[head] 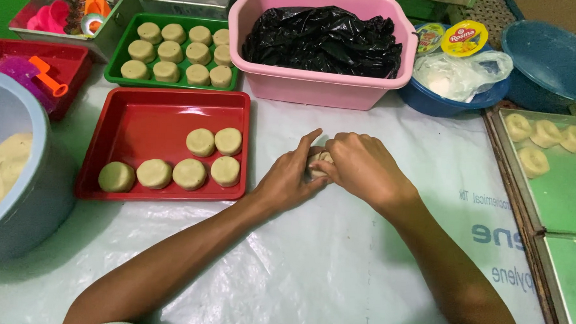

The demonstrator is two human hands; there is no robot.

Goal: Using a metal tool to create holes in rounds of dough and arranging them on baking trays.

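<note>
My left hand (289, 178) and my right hand (363, 168) meet over the white plastic sheet (310, 271) at the middle of the table. Between them they hold a small pale dough piece (316, 163), mostly hidden by the fingers. Just left of my hands lies a red tray (142, 122) with several round dough pucks (201, 142) in two rows. Behind it, a green tray (122, 70) holds several more pucks.
A pink tub (290, 85) with a black plastic bag stands behind my hands. A grey-blue bowl (25, 191) of dough is at the left edge. Blue bowls sit at back right; a green-lined tray (555, 190) with ring-shaped dough pieces lies at the right.
</note>
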